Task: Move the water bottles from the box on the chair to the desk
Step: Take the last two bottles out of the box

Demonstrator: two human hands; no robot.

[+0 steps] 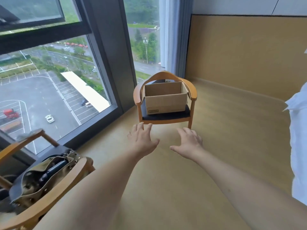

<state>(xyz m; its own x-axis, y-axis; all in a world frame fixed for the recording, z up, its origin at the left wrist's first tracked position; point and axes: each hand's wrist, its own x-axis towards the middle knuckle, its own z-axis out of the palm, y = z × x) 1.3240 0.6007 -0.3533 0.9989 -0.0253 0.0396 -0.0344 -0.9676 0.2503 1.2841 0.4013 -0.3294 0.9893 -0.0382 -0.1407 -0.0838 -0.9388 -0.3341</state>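
Observation:
An open cardboard box point(166, 103) stands on the dark seat of a wooden armchair point(193, 93) near the window corner. The box's inside is hidden by its front wall, and no water bottles show. My left hand point(142, 138) and my right hand point(188, 141) are stretched out in front of me, both open with fingers spread and holding nothing. They hover over the floor, just short of the chair's front edge. No desk is in view.
A second wooden chair point(54, 188) at lower left holds a bag point(41, 176). A large floor-to-ceiling window point(49, 80) runs along the left, with a curtain point(174, 39) in the corner. White fabric point(299, 130) hangs at the right edge. Wood floor point(232, 130) spreads between.

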